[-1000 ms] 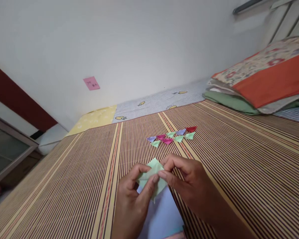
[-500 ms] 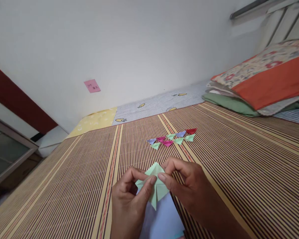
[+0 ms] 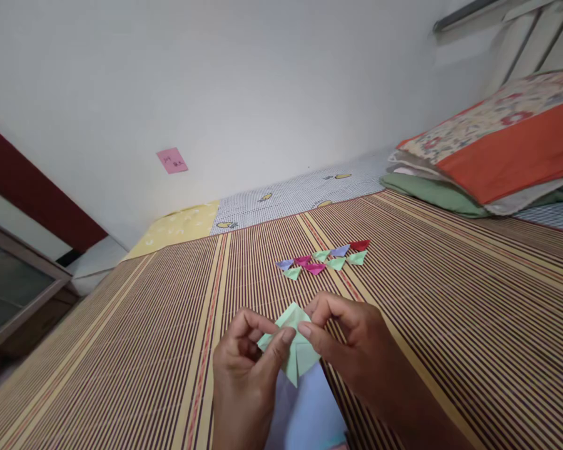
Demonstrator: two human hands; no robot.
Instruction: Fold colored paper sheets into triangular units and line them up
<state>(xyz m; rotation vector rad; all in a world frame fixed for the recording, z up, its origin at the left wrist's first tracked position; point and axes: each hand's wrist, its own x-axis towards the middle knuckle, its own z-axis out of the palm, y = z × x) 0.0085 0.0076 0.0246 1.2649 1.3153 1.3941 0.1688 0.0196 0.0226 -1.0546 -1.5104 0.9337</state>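
A light green sheet of folded paper (image 3: 294,359) is held up between both hands, creased into a diamond with a slit running down its lower half. My left hand (image 3: 251,369) pinches its left side, thumb on the near face. On the right side, my right hand (image 3: 349,334) grips the same paper between thumb and forefinger. Beneath the hands lies a pale blue paper pad (image 3: 309,409), partly covered. Farther off, small folded paper pieces in green, magenta (image 3: 314,269), lilac (image 3: 340,250) and red (image 3: 359,245) lie in two rows.
A striped bamboo mat (image 3: 169,325) spreads under everything. Folded bedding with an orange-edged floral pillow (image 3: 511,137) is stacked at the right. Behind the mat are a checked cloth (image 3: 291,190) and a white wall bearing a pink note (image 3: 172,160).
The green paper's lower tip has risen slightly and shifted a little right. Both hands keep their pinch on it; the paper pieces beyond stay where they were.
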